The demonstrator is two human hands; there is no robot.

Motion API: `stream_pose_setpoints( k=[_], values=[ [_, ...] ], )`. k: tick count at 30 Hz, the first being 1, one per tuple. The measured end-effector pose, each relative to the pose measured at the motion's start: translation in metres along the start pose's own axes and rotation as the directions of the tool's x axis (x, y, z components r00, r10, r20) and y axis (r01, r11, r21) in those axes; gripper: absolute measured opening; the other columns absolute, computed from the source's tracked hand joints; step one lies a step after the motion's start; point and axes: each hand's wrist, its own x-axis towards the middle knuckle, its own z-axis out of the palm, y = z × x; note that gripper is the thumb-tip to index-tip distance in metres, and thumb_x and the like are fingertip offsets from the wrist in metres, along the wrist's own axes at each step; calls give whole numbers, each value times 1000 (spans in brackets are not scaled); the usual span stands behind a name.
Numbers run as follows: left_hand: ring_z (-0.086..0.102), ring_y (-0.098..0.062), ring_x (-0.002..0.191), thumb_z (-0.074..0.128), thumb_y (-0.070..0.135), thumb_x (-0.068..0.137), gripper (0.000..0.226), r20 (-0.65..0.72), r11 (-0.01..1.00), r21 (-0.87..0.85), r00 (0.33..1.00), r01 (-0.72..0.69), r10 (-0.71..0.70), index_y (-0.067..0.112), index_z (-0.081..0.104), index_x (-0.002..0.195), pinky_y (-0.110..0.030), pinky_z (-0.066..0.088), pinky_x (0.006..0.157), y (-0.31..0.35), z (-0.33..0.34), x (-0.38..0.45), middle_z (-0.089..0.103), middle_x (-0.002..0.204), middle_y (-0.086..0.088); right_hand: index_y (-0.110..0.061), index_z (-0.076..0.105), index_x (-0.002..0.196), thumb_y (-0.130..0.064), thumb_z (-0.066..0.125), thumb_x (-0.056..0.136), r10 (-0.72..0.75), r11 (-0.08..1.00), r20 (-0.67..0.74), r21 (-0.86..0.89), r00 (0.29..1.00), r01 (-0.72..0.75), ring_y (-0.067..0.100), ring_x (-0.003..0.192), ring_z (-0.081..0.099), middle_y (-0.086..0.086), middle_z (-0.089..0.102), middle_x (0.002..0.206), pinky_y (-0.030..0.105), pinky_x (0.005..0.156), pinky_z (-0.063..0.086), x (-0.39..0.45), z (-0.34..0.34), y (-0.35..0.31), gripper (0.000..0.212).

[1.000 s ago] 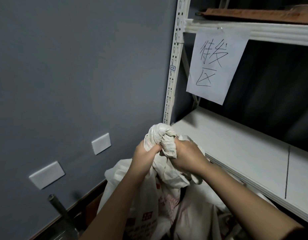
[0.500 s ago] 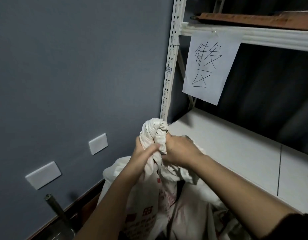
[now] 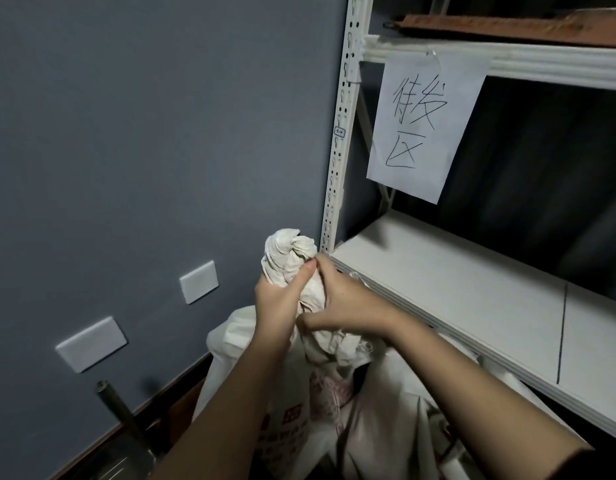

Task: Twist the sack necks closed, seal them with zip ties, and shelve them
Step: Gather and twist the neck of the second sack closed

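Both hands hold the twisted neck (image 3: 292, 261) of a white woven sack (image 3: 286, 403). The left hand (image 3: 277, 299) has its grip curled round the neck just under the knotted top, thumb pressed up along the fabric; the right hand (image 3: 344, 303) has its grip pinching the bunched cloth a little lower, fingers tucked in on the far side. The sack stands on the floor in front of the person, its neck raised beside the white post (image 3: 337, 161) of a metal rack, next to the front corner of the lower shelf (image 3: 455, 282).

To do this step well, I would keep the left hand clamped as the anchor so the twist cannot unwind, and let the right hand gather the loose folds hanging below and wind them in the same direction until the neck is one tight rope. A firm, narrow neck will likely take a zip tie cleanly.

No zip tie can be made out. The right fingertips are hidden behind the fabric, the sack's base is cut off by the forearms and frame edge, and its red print is too blurred to read. A handwritten paper sign (image 3: 421, 123) hangs from the upper shelf rail.
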Motion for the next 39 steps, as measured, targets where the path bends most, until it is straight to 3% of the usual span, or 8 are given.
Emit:
stream_pose_setpoints(
  k=[3, 7, 12, 18, 22, 27, 33, 39],
  values=[
    [71, -6, 87, 71, 13, 83, 19, 14, 1000, -5, 1000, 27, -27, 21, 70, 100, -17, 54, 70, 2, -4, 2, 75, 95, 5, -28, 34, 131, -37, 82, 68, 76, 981, 138, 164, 988, -99, 9, 107, 56, -9, 53, 116, 25, 94, 46, -6, -16, 18, 79],
    [70, -15, 94, 73, 16, 81, 26, 18, 998, 14, 998, 64, -64, 16, 69, 106, -32, 56, 82, 0, -5, 0, 74, 99, 0, -32, 47, 114, -49, 83, 50, 168, 894, 238, 373, 957, -250, 16, 109, 63, -2, 62, 115, 44, 98, 49, -21, -10, 48, 75],
    [70, -12, 95, 75, 20, 80, 27, -4, 998, 6, 998, 61, -61, 18, 69, 106, -28, 54, 82, -1, -4, 0, 74, 100, 2, -25, 47, 133, -32, 81, 59, 83, 790, 311, 559, 947, -253, 9, 117, 59, -6, 65, 124, 32, 106, 43, -40, 10, 55, 82],
    [69, -10, 96, 76, 21, 79, 29, -23, 999, 3, 999, 43, -43, 20, 69, 107, -32, 54, 88, -1, -3, -1, 73, 101, 4, -17, 68, 106, -20, 75, 66, 154, 766, 241, 583, 958, -270, 16, 99, 68, 4, 73, 105, 37, 97, 51, -42, 37, 57, 40],
    [67, -13, 103, 77, 28, 75, 37, 2, 1000, -23, 1000, 20, -20, 20, 68, 110, -42, 49, 99, -1, -1, -2, 73, 106, 3, -13, 64, 107, -14, 68, 71, 187, 854, 123, 471, 975, -223, 5, 80, 63, -6, 70, 90, 25, 74, 51, -36, 30, 56, 37],
    [66, -10, 104, 76, 23, 78, 35, -27, 999, -32, 1000, -5, 4, 19, 67, 112, -41, 48, 101, -2, 0, 0, 72, 108, 4, -27, 52, 111, -47, 60, 54, 186, 954, -24, 243, 982, -174, 12, 98, 60, -5, 64, 106, 33, 82, 49, -32, 25, 54, 61],
    [67, -9, 104, 75, 18, 80, 37, -28, 998, -54, 1000, -12, 10, 17, 65, 116, -38, 49, 100, -3, 1, 0, 72, 109, 3, -20, 36, 124, -45, 51, 90, 121, 932, -245, -306, 962, -195, 36, 100, 61, 9, 65, 111, 36, 66, 36, -26, 29, 52, 46],
    [67, -14, 105, 74, 12, 81, 37, -4, 997, -71, 1000, -2, 2, 14, 65, 116, -41, 49, 100, -5, 4, -3, 71, 110, -1, -20, 34, 111, -63, 57, 77, 159, 960, -183, -200, 970, -195, 30, 94, 63, 1, 64, 105, 33, 64, 37, -36, 50, 52, 59]
  ],
)
